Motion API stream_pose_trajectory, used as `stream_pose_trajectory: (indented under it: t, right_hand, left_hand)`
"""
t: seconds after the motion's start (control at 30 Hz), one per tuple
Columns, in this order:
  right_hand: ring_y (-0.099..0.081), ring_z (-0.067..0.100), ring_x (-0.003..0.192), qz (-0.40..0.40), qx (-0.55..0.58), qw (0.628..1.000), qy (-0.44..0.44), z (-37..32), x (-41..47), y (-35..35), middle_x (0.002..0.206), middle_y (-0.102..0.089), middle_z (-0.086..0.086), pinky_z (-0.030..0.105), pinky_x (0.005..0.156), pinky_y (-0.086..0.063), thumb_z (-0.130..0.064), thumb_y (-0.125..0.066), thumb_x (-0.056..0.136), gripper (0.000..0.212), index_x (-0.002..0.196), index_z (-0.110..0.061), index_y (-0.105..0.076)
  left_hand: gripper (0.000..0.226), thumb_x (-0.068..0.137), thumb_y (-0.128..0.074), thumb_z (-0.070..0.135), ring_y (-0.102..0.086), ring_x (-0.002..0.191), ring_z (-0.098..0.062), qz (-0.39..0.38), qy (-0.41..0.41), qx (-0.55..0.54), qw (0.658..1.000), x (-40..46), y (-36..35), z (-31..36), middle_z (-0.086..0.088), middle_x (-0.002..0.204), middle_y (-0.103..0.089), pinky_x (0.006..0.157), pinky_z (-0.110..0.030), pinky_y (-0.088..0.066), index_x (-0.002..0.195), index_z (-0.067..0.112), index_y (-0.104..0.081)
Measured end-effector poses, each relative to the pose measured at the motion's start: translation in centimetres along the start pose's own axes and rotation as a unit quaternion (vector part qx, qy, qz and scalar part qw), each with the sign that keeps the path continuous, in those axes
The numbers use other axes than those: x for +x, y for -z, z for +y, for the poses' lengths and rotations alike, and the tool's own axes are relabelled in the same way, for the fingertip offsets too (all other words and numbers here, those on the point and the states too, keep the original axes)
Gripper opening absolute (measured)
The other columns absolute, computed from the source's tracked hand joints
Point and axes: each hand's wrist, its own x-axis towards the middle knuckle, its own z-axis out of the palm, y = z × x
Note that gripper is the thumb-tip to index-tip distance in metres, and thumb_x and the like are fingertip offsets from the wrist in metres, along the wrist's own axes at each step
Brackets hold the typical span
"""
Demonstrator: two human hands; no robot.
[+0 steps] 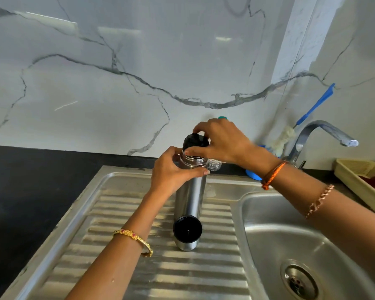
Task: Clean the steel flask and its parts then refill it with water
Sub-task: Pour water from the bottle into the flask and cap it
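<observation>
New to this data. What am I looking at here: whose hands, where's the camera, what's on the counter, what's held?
No robot here: a person works bare-handed, and the single picture comes from a wide-angle camera on their head, looking forward and down.

The left hand grips the neck of a steel flask standing upright on the ribbed drainboard. The right hand holds the black stopper at the flask's mouth, tilted, not seated. A steel cup with a black inside stands in front of the flask, open end up.

To the right are the sink and tap. Behind: a blue-handled brush and a cream tray.
</observation>
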Motion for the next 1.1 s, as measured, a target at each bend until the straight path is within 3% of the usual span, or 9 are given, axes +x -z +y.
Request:
stream_pose_trajectory:
  t: [0.07,0.2,0.33,0.57,0.73,0.8,0.9,1.0,1.1]
  right_hand:
    - [-0.052,0.025,0.084,-0.003,-0.030,0.999,-0.045,-0.5,0.1,-0.2,0.101,-0.060,0.011,0.033,0.070,-0.040,-0.060,-0.053,0.082,0.061,0.122,-0.014,-0.047]
    - [-0.044,0.033,0.116,-0.050,-0.072,0.995,0.042,-0.7,-0.4,1.2,0.134,-0.039,0.015,0.039,0.087,-0.044,-0.048,-0.049,0.090,0.059,0.139,-0.020,-0.032]
    - [-0.052,0.028,0.090,-0.090,-0.060,0.992,0.063,-1.2,-0.1,0.7,0.115,-0.047,0.013,0.032,0.069,-0.038,-0.030,-0.047,0.093,0.042,0.130,-0.010,-0.041]
    - [-0.044,0.023,0.071,-0.038,-0.184,0.982,-0.002,-1.7,1.5,0.4,0.066,-0.040,0.003,0.030,0.065,-0.033,-0.067,-0.036,0.086,0.060,0.071,-0.009,-0.044]
    - [-0.050,0.025,0.111,-0.196,-0.016,0.980,0.022,-0.6,2.3,2.7,0.126,-0.055,0.008,0.033,0.090,-0.040,-0.054,-0.046,0.089,0.058,0.132,-0.014,-0.045]
    - [-0.051,0.021,0.105,-0.248,0.029,0.967,0.051,0.2,2.1,3.2,0.123,-0.057,0.006,0.029,0.087,-0.041,-0.036,-0.055,0.090,0.052,0.136,-0.015,-0.043]
    - [-0.053,0.021,0.079,-0.157,-0.026,0.986,0.059,0.6,1.9,1.4,0.082,-0.061,0.005,0.029,0.064,-0.038,-0.050,-0.053,0.087,0.046,0.102,-0.007,-0.061]
    - [-0.051,0.025,0.071,-0.064,-0.117,0.991,-0.012,-0.1,1.9,0.5,0.062,-0.045,0.001,0.030,0.063,-0.035,-0.072,-0.047,0.077,0.066,0.068,-0.007,-0.050]
    - [-0.057,0.026,0.091,-0.081,-0.087,0.993,0.015,-0.4,2.3,1.3,0.095,-0.064,0.006,0.032,0.073,-0.040,-0.073,-0.049,0.075,0.068,0.101,-0.011,-0.060]
  left_hand:
    - [0.060,0.051,-0.089,0.038,-0.060,0.084,-0.006,-0.002,-0.001,0.004,1.000,0.1,0.0,0.0,0.011,0.089,-0.063,0.075,-0.025,-0.050,0.097,0.021,-0.056]
    - [0.059,0.050,-0.089,0.038,-0.060,0.083,-0.004,-0.011,0.003,0.000,1.000,0.2,0.2,0.0,0.012,0.088,-0.063,0.074,-0.023,-0.049,0.096,0.020,-0.056]
    - [0.056,0.051,-0.090,0.035,-0.058,0.080,0.001,-0.008,-0.001,-0.013,1.000,0.0,0.1,0.2,0.014,0.086,-0.062,0.066,-0.015,-0.044,0.093,0.023,-0.054]
    - [0.058,0.051,-0.090,0.031,-0.056,0.082,0.003,-0.018,-0.007,-0.033,0.999,-0.2,0.2,0.1,0.018,0.088,-0.060,0.068,-0.013,-0.044,0.097,0.025,-0.056]
    - [0.057,0.052,-0.090,0.028,-0.056,0.079,0.003,-0.031,-0.008,-0.040,0.999,0.1,0.4,0.4,0.019,0.086,-0.058,0.063,-0.008,-0.041,0.097,0.026,-0.054]
    - [0.056,0.052,-0.090,0.030,-0.056,0.076,0.005,-0.029,-0.005,-0.035,0.999,0.1,0.4,0.3,0.018,0.085,-0.059,0.060,-0.007,-0.042,0.094,0.024,-0.054]
    - [0.054,0.051,-0.090,0.030,-0.056,0.076,0.004,-0.017,-0.007,-0.034,0.999,0.1,0.2,0.0,0.016,0.084,-0.060,0.061,-0.010,-0.043,0.091,0.023,-0.054]
    - [0.051,0.052,-0.090,0.030,-0.058,0.076,0.002,-0.020,-0.008,-0.030,0.999,0.2,0.2,0.0,0.015,0.083,-0.062,0.060,-0.009,-0.044,0.087,0.023,-0.054]
    - [0.053,0.051,-0.090,0.029,-0.057,0.077,0.003,-0.032,-0.003,-0.033,0.999,0.4,0.4,0.1,0.013,0.085,-0.062,0.061,-0.010,-0.044,0.090,0.021,-0.055]
